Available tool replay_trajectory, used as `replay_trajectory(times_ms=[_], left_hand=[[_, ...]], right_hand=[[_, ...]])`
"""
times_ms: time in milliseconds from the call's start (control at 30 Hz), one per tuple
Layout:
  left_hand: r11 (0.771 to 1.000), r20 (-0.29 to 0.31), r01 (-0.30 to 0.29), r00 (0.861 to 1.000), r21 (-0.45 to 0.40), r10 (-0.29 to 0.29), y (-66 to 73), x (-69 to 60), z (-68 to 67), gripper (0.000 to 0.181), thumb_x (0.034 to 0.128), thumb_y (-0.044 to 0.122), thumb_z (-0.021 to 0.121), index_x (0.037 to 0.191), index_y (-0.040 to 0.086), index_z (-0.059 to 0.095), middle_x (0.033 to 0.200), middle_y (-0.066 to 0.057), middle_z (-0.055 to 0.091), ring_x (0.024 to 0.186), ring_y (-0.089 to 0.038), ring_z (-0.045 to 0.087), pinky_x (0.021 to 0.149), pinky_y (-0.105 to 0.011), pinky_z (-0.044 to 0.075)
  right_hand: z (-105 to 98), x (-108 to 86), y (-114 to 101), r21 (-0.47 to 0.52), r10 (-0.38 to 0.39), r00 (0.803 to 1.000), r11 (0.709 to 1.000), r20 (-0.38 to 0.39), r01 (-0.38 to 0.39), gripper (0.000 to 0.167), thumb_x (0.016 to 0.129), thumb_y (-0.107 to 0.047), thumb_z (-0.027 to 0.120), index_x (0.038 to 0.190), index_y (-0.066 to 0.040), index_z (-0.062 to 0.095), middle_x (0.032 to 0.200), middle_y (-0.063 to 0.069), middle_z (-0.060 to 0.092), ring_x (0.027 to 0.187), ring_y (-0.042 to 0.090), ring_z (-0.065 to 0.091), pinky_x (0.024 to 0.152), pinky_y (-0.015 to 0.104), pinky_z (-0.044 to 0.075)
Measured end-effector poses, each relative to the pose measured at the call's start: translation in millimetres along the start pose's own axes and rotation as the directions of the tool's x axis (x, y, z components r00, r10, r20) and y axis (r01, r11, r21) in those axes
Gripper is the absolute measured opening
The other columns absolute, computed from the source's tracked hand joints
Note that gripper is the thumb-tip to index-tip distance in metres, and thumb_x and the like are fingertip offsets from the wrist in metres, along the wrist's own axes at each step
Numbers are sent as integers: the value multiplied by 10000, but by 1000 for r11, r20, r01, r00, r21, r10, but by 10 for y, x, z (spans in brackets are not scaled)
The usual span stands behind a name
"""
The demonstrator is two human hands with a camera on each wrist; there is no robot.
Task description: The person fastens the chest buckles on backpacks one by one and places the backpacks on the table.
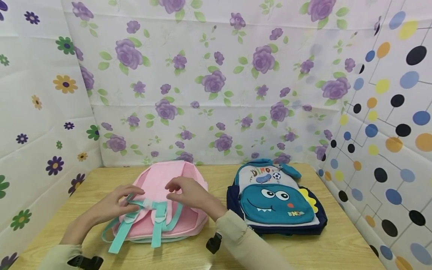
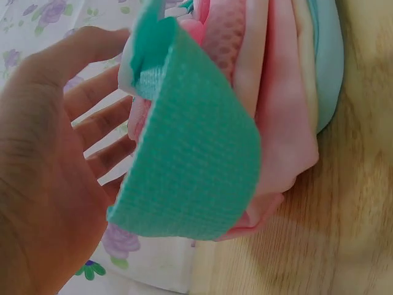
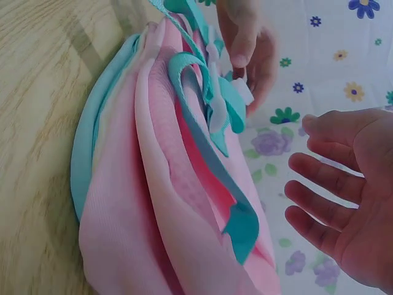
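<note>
A pink backpack [image 1: 163, 183] lies on the table with its back panel and teal straps [image 1: 156, 232] facing up. A teal strap with a white buckle [image 1: 147, 203] crosses the shoulder straps. My left hand [image 1: 113, 204] is at the left end of this strap, thumb and fingers parted around it; whether they touch it is unclear. In the left wrist view a wide teal webbing strap [image 2: 196, 141] hides part of the fingers. My right hand [image 1: 190, 193] hovers over the backpack's right side, fingers loosely bent. Nothing is in it in the right wrist view, where its fingers [image 3: 325, 175] are spread.
To the right, a blue and white dinosaur backpack [image 1: 276, 204] lies front up on the wooden table [image 1: 337, 240]. Floral cloth [image 1: 202, 123] hangs behind, and patterned cloth also closes off both sides. Loose teal strap ends [image 1: 118, 240] trail toward the table's near edge.
</note>
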State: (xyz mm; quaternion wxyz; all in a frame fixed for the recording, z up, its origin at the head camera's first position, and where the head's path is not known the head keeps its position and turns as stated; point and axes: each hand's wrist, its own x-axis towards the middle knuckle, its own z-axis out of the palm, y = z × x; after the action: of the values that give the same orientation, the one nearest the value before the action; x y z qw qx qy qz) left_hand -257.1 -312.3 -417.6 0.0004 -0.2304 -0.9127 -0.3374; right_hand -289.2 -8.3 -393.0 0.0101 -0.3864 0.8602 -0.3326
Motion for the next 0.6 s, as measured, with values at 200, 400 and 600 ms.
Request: replay_trajectory(times_ms=[200,400,600], left_hand=[[999,-1,-15,1000,37,15,-2,1,8,506,858,350,778,1299,158,621,1404,-134,520,1285,-376,404,926,-681,402],[994,-6,-44,999,96,45,-23,44,32,461,847,378,785,1243,185,649,1317,-56,572,1183,-277,435,870,-548,460],[984,-24,-67,997,163,72,-32,85,64,368,826,404,800,1145,256,695,1174,60,603,1047,-146,442,800,-357,440]], right_hand=[[99,83,-72,-20,8,1000,1000,17,-8,307,948,-288,670,1217,-141,677,1116,-42,690,1024,83,633,863,149,476],[186,151,-154,-86,3,999,996,43,1,308,944,-285,675,1225,-159,678,1150,-36,690,1059,81,633,898,154,474],[323,214,-182,-141,3,998,990,64,6,327,942,-287,680,1250,-178,670,1172,-43,683,1083,69,626,902,147,475]])
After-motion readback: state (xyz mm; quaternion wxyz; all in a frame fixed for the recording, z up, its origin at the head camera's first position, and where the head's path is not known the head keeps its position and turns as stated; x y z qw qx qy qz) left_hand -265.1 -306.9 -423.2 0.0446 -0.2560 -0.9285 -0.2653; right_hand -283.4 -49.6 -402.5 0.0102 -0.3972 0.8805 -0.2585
